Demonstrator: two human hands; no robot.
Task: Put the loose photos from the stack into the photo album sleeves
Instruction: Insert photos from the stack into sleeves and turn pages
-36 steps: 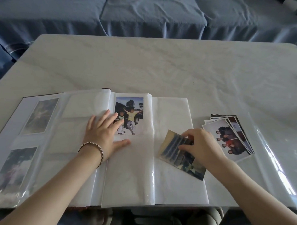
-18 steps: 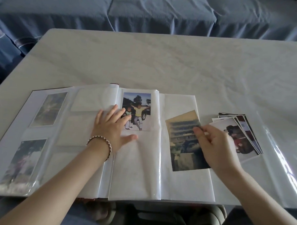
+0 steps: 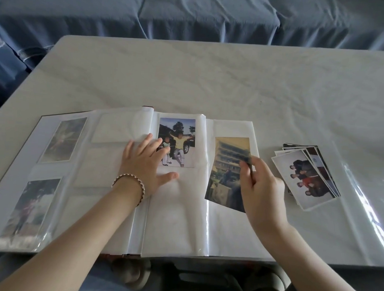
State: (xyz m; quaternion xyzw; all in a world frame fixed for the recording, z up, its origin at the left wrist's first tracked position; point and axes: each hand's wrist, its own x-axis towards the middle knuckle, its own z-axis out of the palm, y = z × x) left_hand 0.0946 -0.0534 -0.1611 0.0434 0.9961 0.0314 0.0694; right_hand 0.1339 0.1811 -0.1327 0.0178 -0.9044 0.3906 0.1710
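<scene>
An open photo album [image 3: 175, 221] lies on the table in front of me. My left hand [image 3: 145, 165], with a bracelet at the wrist, rests flat with spread fingers on the album's middle pages, beside a sleeved photo of two children [image 3: 177, 142]. My right hand [image 3: 259, 191] pinches the right edge of a loose sepia building photo [image 3: 227, 170], held upright over the right-hand page. The fanned stack of loose photos [image 3: 305, 175] lies on the table to the right of the album, a group picture on top.
Two sleeved photos [image 3: 62, 140] sit in the far-left page. The white table [image 3: 210, 80] has a clear plastic cover that glares at the right [image 3: 369, 206]. A blue-covered sofa [image 3: 191, 14] runs behind the table.
My right hand has turned the sepia photo from slanted to upright and carried it up the right-hand page. My left hand stays flat on the album.
</scene>
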